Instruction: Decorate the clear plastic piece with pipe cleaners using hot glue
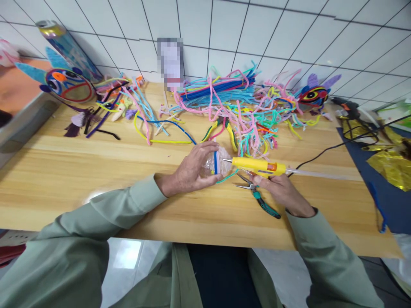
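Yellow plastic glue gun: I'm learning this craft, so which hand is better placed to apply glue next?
Probably the right hand: it grips the yellow plastic glue gun, whose pointed metal tip faces the blue stripe on the rounded clear plastic piece. The left hand is occupied, holding that piece.

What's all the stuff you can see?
glue gun: 1, yellow, right hand
see-through piece: 1, colourless with blue band, left hand
pliers: 1, teal and black, below glue gun
two-handled tool: 1, yellow and green, behind see-through piece
fuzzy stems: many, mixed colours, mostly table's back
decorated figures: 2, multicoloured, back left and right
can: 1, blue and gold, back left
blurred rectangle: 1, pale, against wall
foil: several, gold, far right
cable: 1, black, right
table: 1, light wood, middle
tiled wall: 1, white, back
left hand: 1, grey-green sleeve, middle
right hand: 1, grey-green sleeve, right of middle
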Tool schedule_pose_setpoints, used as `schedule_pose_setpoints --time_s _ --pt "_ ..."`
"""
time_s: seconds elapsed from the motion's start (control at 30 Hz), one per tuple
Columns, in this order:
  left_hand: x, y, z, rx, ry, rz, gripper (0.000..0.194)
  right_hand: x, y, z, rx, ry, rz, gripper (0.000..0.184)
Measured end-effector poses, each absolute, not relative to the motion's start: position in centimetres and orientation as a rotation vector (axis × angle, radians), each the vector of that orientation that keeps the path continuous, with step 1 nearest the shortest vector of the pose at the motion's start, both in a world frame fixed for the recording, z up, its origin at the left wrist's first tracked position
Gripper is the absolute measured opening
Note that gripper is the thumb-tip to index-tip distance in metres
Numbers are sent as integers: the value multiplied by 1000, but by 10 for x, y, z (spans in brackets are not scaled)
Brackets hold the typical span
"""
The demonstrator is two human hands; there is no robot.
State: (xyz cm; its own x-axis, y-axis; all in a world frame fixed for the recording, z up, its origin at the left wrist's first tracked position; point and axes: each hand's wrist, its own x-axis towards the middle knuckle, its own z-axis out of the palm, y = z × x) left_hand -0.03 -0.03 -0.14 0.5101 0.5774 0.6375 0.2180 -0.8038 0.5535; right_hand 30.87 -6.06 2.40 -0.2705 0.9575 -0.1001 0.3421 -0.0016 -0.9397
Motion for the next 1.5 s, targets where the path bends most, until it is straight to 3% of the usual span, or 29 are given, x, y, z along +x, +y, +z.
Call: schedule_pose_setpoints --time_s 0.23,1.5 --pt "1 3 -8 2331 626 1260 74 313 -60 28 -1341 -1747 1325 29" --pt "3 4 -7 2373 613 1256 73 305 -59 28 -1351 -1606 1272 41"
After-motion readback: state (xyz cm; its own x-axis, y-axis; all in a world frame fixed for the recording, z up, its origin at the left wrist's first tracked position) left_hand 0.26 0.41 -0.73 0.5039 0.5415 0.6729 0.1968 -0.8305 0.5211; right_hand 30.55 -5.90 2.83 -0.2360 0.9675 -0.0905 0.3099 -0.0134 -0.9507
